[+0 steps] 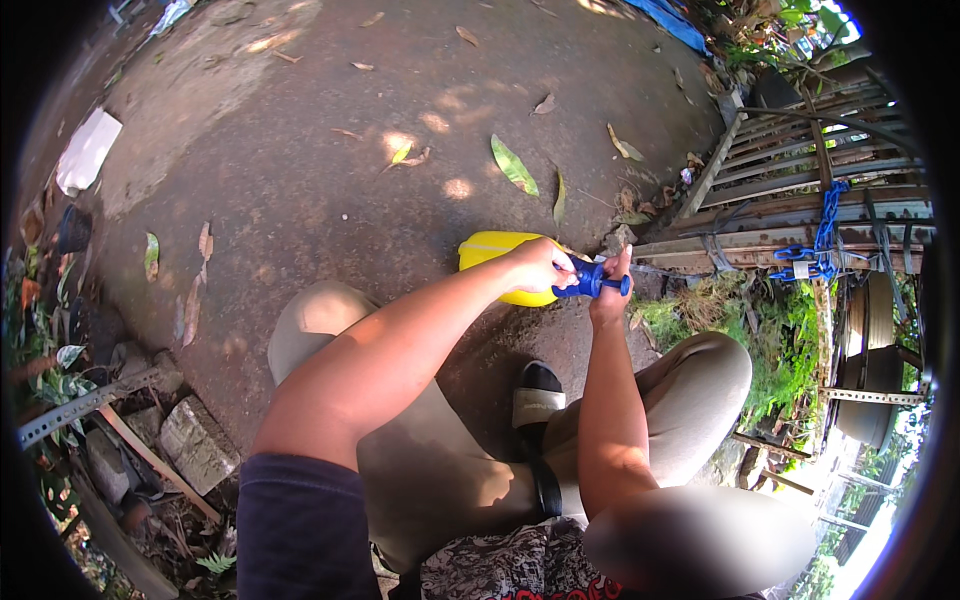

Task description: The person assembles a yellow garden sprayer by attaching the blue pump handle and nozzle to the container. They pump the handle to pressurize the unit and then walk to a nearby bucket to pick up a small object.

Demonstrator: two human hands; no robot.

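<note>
A yellow bottle (pixel 492 250) with a blue top, which looks like a pump sprayer, is tilted on its side over the ground in front of my knees. My left hand (pixel 540 266) is closed around the blue top where it meets the yellow body. At the other end of the blue top (pixel 588 279), my right hand (pixel 611 288) grips beside the blue knob, some of its fingers pointing up. Part of the yellow body is hidden behind my left hand and wrist.
Dry and green leaves (pixel 514 165) lie scattered on the concrete ground (pixel 330 130). A bamboo fence (pixel 800 150) with a blue chain (pixel 828 235) stands at right. Stone blocks (pixel 198 445) and a metal bar (pixel 90 405) are at lower left, a white slab (pixel 88 150) farther back.
</note>
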